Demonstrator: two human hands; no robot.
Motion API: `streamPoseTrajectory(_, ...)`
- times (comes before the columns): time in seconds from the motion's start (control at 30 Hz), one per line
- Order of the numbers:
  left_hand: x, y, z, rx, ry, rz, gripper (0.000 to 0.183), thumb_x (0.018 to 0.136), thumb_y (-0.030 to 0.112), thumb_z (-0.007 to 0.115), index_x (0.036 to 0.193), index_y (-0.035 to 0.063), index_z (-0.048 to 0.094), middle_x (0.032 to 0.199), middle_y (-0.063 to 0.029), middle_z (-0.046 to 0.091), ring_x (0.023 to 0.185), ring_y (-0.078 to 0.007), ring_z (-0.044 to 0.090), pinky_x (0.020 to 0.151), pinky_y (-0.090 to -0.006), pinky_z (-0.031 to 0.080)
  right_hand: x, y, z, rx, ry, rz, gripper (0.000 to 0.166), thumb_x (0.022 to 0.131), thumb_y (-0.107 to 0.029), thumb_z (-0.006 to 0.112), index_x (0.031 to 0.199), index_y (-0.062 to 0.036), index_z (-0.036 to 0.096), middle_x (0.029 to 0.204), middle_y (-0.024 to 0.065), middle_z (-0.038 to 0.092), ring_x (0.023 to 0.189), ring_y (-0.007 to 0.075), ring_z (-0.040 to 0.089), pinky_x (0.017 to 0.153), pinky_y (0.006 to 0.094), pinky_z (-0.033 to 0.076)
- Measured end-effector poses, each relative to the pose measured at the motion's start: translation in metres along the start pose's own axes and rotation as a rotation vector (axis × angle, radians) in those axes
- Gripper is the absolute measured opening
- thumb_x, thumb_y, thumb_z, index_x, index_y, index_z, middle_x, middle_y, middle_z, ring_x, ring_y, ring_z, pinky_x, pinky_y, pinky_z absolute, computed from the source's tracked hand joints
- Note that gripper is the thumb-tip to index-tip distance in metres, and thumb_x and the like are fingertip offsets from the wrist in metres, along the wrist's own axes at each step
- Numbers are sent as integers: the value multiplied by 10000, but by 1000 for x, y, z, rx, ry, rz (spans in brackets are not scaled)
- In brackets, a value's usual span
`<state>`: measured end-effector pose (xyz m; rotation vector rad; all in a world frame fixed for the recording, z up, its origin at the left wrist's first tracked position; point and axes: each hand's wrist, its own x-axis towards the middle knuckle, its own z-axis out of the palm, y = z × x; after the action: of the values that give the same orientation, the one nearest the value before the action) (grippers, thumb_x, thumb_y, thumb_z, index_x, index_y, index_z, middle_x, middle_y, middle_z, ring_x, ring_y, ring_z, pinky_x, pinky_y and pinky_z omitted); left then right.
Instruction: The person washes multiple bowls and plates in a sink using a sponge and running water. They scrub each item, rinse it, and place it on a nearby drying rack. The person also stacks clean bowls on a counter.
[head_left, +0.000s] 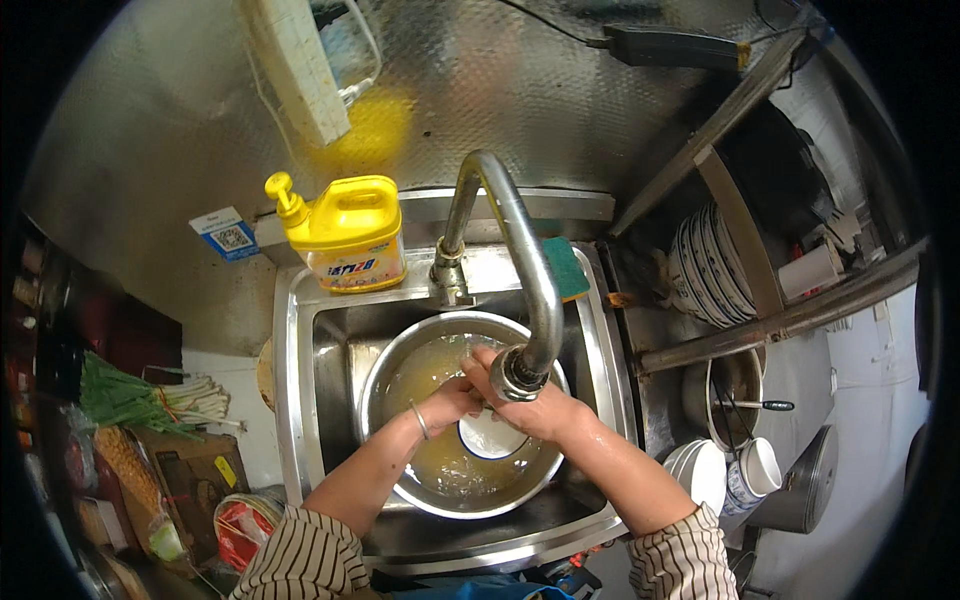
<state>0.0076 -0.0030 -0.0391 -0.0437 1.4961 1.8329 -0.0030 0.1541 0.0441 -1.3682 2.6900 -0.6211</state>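
Both hands meet over a round stainless steel basin (373, 457) of cloudy, yellowish water in the sink. My left hand (452, 405), with a bangle at the wrist, has its fingers curled in toward the other hand. From the right comes my right hand (536, 411), wet and partly covered by the faucet spout (551, 300). Just beneath them a white bowl with a blue rim (491, 441) sits partly in the water. The fingers overlap where they meet, so whether either hand grips the bowl or something small is hidden.
A yellow detergent jug with a pump (352, 232) and a green scouring sponge (565, 268) rest on the sink's back ledge. Right of the sink are stacked plates (709, 262), white bowls (699, 472) and a pot (697, 397). Scallions (150, 397) lie at left.
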Motion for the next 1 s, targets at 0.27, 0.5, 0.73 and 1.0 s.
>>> streamPoseTrajectory(0.27, 1, 20, 11, 58, 10, 82, 349, 636, -80, 459, 956, -25, 589, 832, -72, 589, 734, -122, 542, 594, -262, 437, -13, 25, 23, 585, -43, 386, 578, 778, -42, 559, 1294, -36, 299, 1225, 119, 454, 1098, 242, 463, 919, 346, 381)
streamPoseTrajectory(0.5, 2, 5, 25, 23, 403, 548, 492, 586, -93, 446, 1049, 4, 578, 938, -89, 598, 734, -136, 539, 719, -253, 438, -34, -21, 127, 1371, 1047, 1064, 296, 868, -149, 476, 1132, -19, 448, 1023, 97, 562, 871, 228, 570, 760, 350, 465)
streamPoseTrajectory(0.73, 7, -19, 3, 474, 652, 539, 448, 571, -56, 512, 982, 88, 620, 849, -125, 527, 831, -267, 519, 742, -312, 433, -37, -41, 82, 1142, -69, 1253, 352, 901, -318, 430, 1007, 9, 507, 750, 175, 601, 582, 314, 604, 503, 390, 510)
streamPoseTrajectory(1.0, 14, -16, -10, 215, 192, 242, 386, 608, -57, 522, 963, 56, 624, 816, -107, 615, 818, -170, 579, 719, -275, 460, -15, -24, 2, 224, -3, 428, 232, 733, -108, 622, 955, -57, 582, 947, 200, 554, 847, 335, 553, 705, 400, 452)
